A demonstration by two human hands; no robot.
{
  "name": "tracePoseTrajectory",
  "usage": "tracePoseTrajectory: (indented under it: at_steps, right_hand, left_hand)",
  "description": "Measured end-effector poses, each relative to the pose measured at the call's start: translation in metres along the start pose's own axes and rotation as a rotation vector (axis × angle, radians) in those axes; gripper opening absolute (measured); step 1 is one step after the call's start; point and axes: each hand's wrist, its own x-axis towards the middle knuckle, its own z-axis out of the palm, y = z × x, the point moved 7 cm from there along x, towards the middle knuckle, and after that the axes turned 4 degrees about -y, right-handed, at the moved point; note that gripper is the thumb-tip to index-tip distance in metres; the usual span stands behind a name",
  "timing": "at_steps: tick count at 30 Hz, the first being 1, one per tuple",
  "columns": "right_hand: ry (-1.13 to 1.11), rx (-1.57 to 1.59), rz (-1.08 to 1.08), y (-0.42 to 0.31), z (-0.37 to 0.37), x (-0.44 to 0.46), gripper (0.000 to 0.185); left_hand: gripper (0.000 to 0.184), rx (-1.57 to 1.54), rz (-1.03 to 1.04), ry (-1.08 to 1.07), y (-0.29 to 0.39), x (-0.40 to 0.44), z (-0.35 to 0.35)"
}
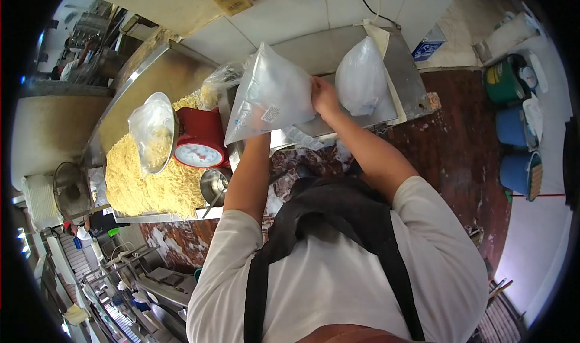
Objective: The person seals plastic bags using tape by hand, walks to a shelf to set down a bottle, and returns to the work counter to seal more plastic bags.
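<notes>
In front of me is a large, clear plastic bag (275, 92) with a small printed label. My right hand (324, 96) has its fingers closed on the bag's right edge. Behind or inside the plastic, my left hand (261, 116) shows only faintly, so its fingers are hidden. A second whitish plastic bag (362, 77) stands upright on the metal counter (411, 77), just right of my right hand. On the left, a red dial scale (202, 128) carries a pan (175, 131) holding a plastic bag (151, 131) with yellow crumbly food in it.
A big heap of yellow crumbly food (145, 180) covers the left metal table, with a metal bowl (213, 185) at its edge. Another clear bag (222, 77) lies behind the scale. Blue bins (515, 174) line the right wall. The red-brown floor (447, 137) has white patches.
</notes>
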Motion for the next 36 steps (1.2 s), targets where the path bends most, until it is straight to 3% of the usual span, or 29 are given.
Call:
tracePoseTrajectory:
  at_steps: [4,7,10,12,14,16,18,20,22,25,28,30,31,34,35,36]
  right_hand:
    - [-0.092,-0.011,0.17,0.015,0.007,0.009,0.043]
    - [-0.249,0.34,0.506,0.032,0.024,0.008,0.04]
    - [-0.266,0.445,0.628,0.044,0.029,0.001,0.042]
    - [-0.301,0.264,0.389,0.126,0.052,0.027,0.041]
    - [-0.248,0.114,0.29,0.151,0.055,0.033,0.042]
    - [-0.107,-0.016,0.338,0.126,0.031,0.017,0.043]
    - [-0.02,-0.024,0.213,0.048,0.0,-0.012,0.051]
    - [0.037,0.009,0.038,-0.024,-0.024,-0.03,0.06]
    - [-0.008,0.087,-0.184,-0.084,-0.035,-0.046,0.071]
    - [-0.121,0.013,-0.461,-0.154,-0.028,-0.059,0.087]
    - [-0.125,-0.1,-0.61,-0.154,-0.004,-0.063,0.099]
    - [-0.115,-0.13,-0.615,-0.136,0.005,-0.055,0.103]
    - [-0.125,-0.136,-0.577,-0.124,0.003,-0.054,0.103]
    - [-0.118,-0.172,-0.588,-0.079,0.004,-0.053,0.102]
    - [-0.104,-0.186,-0.618,-0.076,0.003,-0.052,0.101]
    - [-0.111,-0.189,-0.607,-0.07,0.003,-0.05,0.099]
  left_hand:
    - [0.044,0.074,-0.033,-0.011,-0.006,0.02,-0.008]
    - [0.045,0.105,-0.056,-0.014,-0.009,0.025,-0.016]
    - [0.045,0.156,-0.064,-0.009,-0.018,0.033,-0.021]
    - [0.046,0.189,-0.065,0.002,-0.025,0.035,-0.026]
    - [0.047,0.254,-0.054,0.026,-0.031,0.032,-0.034]
    - [0.047,0.386,-0.058,0.12,-0.032,0.018,-0.053]
    - [0.048,0.53,-0.102,0.318,-0.018,-0.013,-0.079]
    - [0.048,0.411,-0.01,0.409,0.026,-0.051,-0.072]
    - [0.049,0.266,0.198,0.277,0.084,-0.082,-0.031]
    - [0.071,0.525,0.479,-0.135,0.148,-0.119,0.057]
    - [0.079,1.018,0.523,-0.18,0.123,-0.131,0.105]
    - [0.072,0.929,0.361,-0.126,0.078,-0.11,0.085]
    - [0.06,0.588,0.443,-0.084,0.067,-0.108,0.087]
    - [0.054,0.658,0.387,0.025,0.014,-0.089,0.052]
    - [0.052,0.917,0.456,0.039,0.016,-0.088,0.059]
    - [0.052,0.889,0.464,0.058,0.012,-0.088,0.059]
